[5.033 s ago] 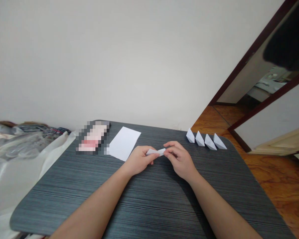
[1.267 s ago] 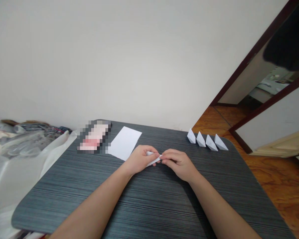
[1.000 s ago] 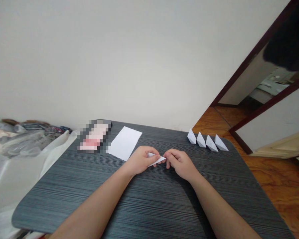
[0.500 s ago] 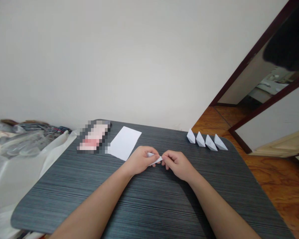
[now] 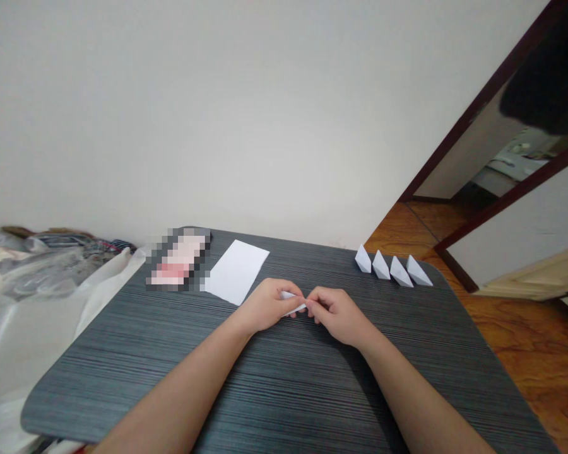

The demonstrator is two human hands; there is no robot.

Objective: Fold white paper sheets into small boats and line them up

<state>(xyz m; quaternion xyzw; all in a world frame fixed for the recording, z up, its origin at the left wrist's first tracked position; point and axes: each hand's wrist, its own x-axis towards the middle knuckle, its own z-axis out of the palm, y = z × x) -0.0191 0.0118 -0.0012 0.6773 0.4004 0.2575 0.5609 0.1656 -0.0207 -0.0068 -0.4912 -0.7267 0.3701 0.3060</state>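
Between my two hands is a small piece of folded white paper [image 5: 293, 309], held just above the dark table. My left hand [image 5: 269, 304] is closed on it, thumb on top and fingers underneath, covering much of it. The fingertips of my right hand [image 5: 334, 312] pinch its right end, close against the left fingertips. Behind my left hand lies a flat stack or sheet of white paper [image 5: 239, 270]. Several folded white paper shapes [image 5: 381, 265], pointed at the top, stand in a row at the table's far right.
The dark wood-grain table [image 5: 284, 391] has rounded corners and meets a pale wall [image 5: 265, 126]. A blurred-out flat item [image 5: 177, 258] lies at the back left. Plastic-wrapped goods [image 5: 52, 271] are heaped left of the table. Wooden floor [image 5: 515, 328] and a doorway are on the right.
My right fingertips have shifted slightly left, nearer my left fingers, and less of the folded paper shows. Everything else stays in place.
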